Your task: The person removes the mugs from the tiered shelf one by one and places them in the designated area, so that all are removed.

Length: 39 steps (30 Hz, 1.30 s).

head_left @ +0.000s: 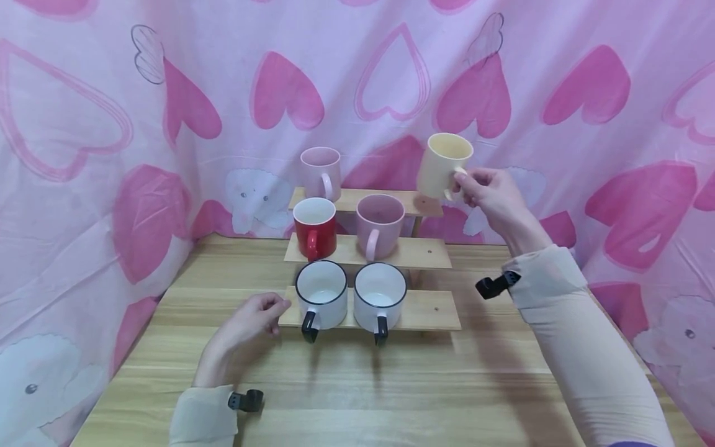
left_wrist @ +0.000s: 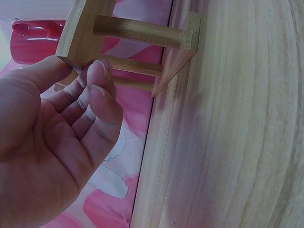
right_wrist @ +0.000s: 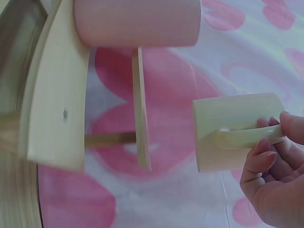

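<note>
My right hand [head_left: 496, 194] pinches the handle of a pale yellow mug [head_left: 434, 169]. The mug is upright over the right end of the rack's top board [head_left: 385, 202]; the right wrist view shows a gap between the mug's base and that board. At the lower left, my left hand [head_left: 250, 323] grips the left end of the rack's bottom board [head_left: 427, 310], its thumb [left_wrist: 50, 73] against the corner and fingers curled under. Nearest to it stands a white enamel mug [head_left: 323, 298] with a black rim and handle; a matching white mug [head_left: 381, 299] stands beside it.
On the middle board [head_left: 427, 253] stand a red mug [head_left: 315, 233] and a mauve mug [head_left: 381, 223]. A light pink mug [head_left: 319, 174] occupies the top board's left end. The rack stands on a wooden table [head_left: 363, 397] before a pink heart-patterned curtain [head_left: 335, 37].
</note>
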### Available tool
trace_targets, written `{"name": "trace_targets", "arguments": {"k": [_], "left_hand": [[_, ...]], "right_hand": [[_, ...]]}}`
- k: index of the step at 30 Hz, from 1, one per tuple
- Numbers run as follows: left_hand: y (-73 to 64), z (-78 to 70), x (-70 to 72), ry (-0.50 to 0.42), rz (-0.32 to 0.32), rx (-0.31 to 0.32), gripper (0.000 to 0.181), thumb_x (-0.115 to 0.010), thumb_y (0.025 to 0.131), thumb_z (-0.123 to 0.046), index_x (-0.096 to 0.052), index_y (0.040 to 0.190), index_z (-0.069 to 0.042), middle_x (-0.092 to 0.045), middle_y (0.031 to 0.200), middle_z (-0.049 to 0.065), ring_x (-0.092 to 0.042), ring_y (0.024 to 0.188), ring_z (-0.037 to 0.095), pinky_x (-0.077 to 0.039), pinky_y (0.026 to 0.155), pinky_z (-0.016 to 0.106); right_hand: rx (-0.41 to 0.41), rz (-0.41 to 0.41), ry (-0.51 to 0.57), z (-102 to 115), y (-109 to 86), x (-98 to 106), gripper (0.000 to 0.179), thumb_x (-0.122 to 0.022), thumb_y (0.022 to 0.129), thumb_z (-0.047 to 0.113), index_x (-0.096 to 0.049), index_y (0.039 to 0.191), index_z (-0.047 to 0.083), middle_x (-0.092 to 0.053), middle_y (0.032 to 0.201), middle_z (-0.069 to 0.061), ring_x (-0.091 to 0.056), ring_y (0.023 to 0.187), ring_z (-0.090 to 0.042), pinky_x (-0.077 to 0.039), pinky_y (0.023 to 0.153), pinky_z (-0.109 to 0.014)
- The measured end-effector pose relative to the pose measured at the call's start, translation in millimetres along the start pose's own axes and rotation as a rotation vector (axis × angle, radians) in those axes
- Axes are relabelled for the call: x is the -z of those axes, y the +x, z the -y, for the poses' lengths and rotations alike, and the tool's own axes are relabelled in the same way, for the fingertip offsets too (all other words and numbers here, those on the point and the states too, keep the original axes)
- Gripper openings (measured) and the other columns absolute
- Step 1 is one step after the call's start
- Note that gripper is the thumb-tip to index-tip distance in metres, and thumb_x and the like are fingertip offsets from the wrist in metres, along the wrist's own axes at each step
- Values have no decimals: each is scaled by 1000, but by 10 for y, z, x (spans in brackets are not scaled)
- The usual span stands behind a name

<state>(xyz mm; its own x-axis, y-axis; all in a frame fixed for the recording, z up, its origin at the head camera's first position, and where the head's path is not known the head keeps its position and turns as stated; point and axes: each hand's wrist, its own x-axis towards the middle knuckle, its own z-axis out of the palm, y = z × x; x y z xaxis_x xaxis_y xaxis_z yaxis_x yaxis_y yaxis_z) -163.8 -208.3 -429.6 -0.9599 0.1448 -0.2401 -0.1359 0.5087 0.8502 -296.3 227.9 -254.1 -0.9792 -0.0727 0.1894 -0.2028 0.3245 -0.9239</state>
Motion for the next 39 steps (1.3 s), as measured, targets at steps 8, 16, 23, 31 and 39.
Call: {"name": "trace_targets", "arguments": {"k": [8,16,23,31,39], "left_hand": [[13,9,-2,-26,12,2,38,-55,100,-40,-64,99,-3,-57,78,12,-56,73,26,-43,73,38],[3,28,-1,-26,7,10,36,-55,100,-39,-63,98,-3,-56,76,11,-55,71,25,-42,70,36],[36,41,1,-12,10,-29,36,-55,100,-36,-63,98,-1,-57,73,10,-56,69,25,-44,70,36],[42,36,8,5,13,-69,34,-55,101,-32,-62,95,1,-58,69,10,-58,67,25,-45,70,36],[23,17,7,-10,10,-51,34,-55,101,-35,-63,95,-2,-57,72,10,-56,67,24,-44,68,36]], "right_hand": [[27,-38,-41,-176,-209,300,35,-65,96,28,-67,104,-6,-61,74,1,-49,67,-11,-42,62,-23],[-24,-51,-139,-399,-357,455,46,-64,95,37,-65,110,-7,-62,75,2,-50,70,-13,-41,60,-24],[-44,-78,-159,-668,-431,526,46,-63,95,37,-66,108,-7,-59,71,3,-51,67,-11,-44,60,-24],[-41,-79,-84,-996,-442,536,37,-64,97,26,-65,102,-11,-58,67,3,-51,63,-8,-44,58,-20],[-68,-78,-80,-1287,-480,527,46,-61,98,29,-59,108,-16,-61,73,3,-51,67,-8,-45,60,-19]]}}
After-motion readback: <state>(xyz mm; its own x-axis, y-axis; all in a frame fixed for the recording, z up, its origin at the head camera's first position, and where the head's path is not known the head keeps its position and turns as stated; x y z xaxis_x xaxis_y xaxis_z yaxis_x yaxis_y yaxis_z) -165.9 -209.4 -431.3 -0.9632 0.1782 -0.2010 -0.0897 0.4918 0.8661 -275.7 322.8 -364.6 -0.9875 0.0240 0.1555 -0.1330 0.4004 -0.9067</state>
